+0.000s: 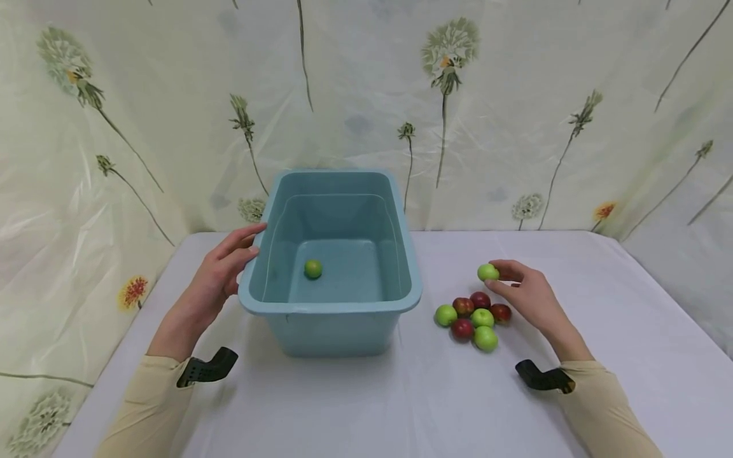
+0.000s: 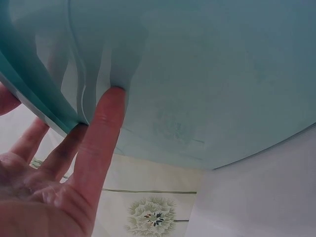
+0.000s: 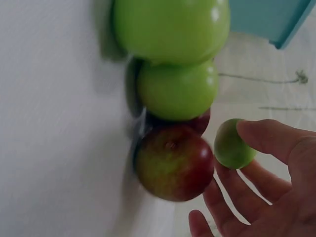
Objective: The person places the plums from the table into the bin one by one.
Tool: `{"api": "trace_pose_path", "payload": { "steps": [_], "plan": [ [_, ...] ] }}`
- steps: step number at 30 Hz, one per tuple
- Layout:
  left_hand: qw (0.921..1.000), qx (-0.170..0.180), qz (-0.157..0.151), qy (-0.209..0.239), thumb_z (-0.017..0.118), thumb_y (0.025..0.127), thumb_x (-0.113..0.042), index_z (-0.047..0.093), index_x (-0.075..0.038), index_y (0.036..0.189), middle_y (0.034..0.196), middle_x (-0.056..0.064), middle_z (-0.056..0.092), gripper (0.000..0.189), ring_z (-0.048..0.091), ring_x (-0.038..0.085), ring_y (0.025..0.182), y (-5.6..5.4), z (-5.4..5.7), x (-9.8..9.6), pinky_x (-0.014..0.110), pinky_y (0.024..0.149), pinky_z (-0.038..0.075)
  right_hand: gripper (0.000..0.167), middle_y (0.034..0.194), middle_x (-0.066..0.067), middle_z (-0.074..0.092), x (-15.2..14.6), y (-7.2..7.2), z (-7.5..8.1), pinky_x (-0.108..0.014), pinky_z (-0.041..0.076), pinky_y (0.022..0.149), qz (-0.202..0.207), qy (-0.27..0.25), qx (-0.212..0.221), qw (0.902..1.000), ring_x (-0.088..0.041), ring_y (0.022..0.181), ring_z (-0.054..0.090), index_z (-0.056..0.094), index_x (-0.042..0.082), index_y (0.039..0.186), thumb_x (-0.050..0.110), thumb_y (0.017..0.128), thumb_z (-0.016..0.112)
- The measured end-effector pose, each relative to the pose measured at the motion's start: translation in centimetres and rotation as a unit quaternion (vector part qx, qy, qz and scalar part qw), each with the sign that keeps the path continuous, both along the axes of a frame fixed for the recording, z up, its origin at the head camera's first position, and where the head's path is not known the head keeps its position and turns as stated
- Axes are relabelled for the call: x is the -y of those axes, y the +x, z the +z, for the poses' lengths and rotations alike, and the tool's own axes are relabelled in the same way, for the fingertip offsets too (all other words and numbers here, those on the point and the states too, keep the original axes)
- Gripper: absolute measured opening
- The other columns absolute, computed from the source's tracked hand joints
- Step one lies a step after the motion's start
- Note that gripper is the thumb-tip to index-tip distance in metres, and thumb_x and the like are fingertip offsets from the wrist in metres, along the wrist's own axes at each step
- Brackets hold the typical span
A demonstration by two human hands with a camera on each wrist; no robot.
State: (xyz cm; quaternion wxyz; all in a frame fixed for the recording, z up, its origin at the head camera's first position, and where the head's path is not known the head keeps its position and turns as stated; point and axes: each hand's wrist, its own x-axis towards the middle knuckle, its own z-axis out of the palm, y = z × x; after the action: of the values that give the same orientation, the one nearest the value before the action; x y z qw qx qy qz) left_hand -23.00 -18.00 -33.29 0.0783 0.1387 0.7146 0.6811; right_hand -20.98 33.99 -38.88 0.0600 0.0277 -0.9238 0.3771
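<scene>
A blue-grey plastic tub [image 1: 329, 337] stands on the table with one green apple [image 1: 312, 268] on its floor. My left hand [image 1: 214, 280] touches the tub's left rim, fingers mostly straight; in the left wrist view one finger [image 2: 101, 133] lies against its outer wall. Above a small cluster of apples, my right hand [image 1: 529, 292] pinches a green apple [image 1: 488, 272] between thumb and fingertips. That held apple [image 3: 232, 145] also shows in the right wrist view, near a red apple [image 3: 175, 163]. The cluster mixes green apples [image 1: 485, 338] and red apples [image 1: 462, 329].
A white cloth covers the table [image 1: 458, 407]. Behind it hangs a pale curtain [image 1: 343, 76] printed with dandelions, close to the tub's far side. A black wrist mount [image 1: 209, 369] sits on the left sleeve and another mount [image 1: 544, 376] on the right.
</scene>
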Motion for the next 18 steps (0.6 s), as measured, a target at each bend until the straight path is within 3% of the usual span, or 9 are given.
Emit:
{"api": "trace_pose_path", "payload": {
  "steps": [18],
  "plan": [
    [1.0000, -0.004, -0.002, 0.006, 0.052, 0.102, -0.035, 0.043, -0.022, 0.148, 0.149, 0.007, 0.038, 0.049, 0.057, 0.030, 0.116, -0.2, -0.3, 0.2, 0.034, 0.075, 0.056, 0.045, 0.123, -0.015, 0.064, 4.5, 0.5, 2.9, -0.053, 0.040, 0.099, 0.029, -0.035, -0.064, 0.9969, -0.031, 0.115, 0.056, 0.057, 0.006, 0.133, 0.030, 0.095, 0.066]
  ]
}}
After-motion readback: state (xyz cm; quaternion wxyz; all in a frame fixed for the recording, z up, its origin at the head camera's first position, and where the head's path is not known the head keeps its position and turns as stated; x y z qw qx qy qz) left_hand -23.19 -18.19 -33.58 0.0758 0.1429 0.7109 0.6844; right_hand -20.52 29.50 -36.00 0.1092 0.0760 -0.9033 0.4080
